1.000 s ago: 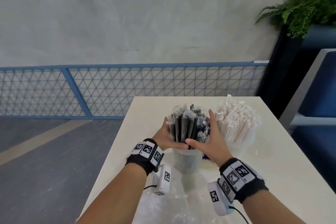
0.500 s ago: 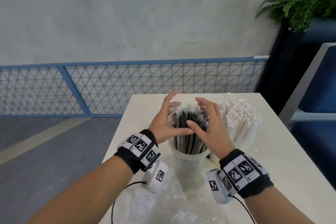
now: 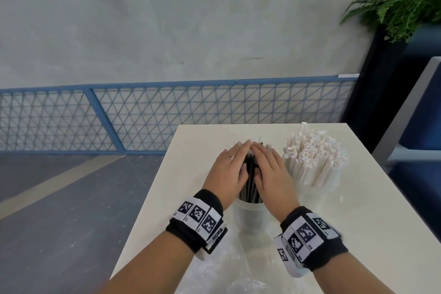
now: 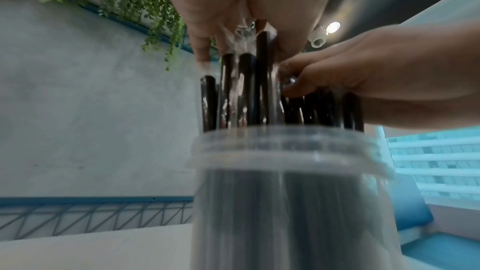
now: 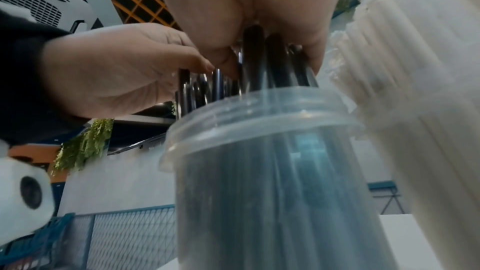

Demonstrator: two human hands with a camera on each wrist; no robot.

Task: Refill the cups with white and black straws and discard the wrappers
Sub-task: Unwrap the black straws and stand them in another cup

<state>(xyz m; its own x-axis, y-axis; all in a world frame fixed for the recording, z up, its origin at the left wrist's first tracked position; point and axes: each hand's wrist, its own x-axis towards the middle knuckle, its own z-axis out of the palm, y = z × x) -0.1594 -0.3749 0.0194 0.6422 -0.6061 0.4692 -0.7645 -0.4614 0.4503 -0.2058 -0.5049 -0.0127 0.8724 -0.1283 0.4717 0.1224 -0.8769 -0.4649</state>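
Two flat hands, left hand (image 3: 228,172) & right hand (image 3: 270,174), press on black straws (image 4: 249,89), hiding tops; cup (image 3: 250,217) near table's (image 3: 181,186) left edge.

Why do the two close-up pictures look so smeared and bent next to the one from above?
Head view: sharp and evenly lit, only the fern at the corner smeared. Left wrist view: the clear cup sits too close, so it blurs and bulges, and a ceiling lamp glares. Right wrist view: the same blur on the cup, and the white straws wash out pale.
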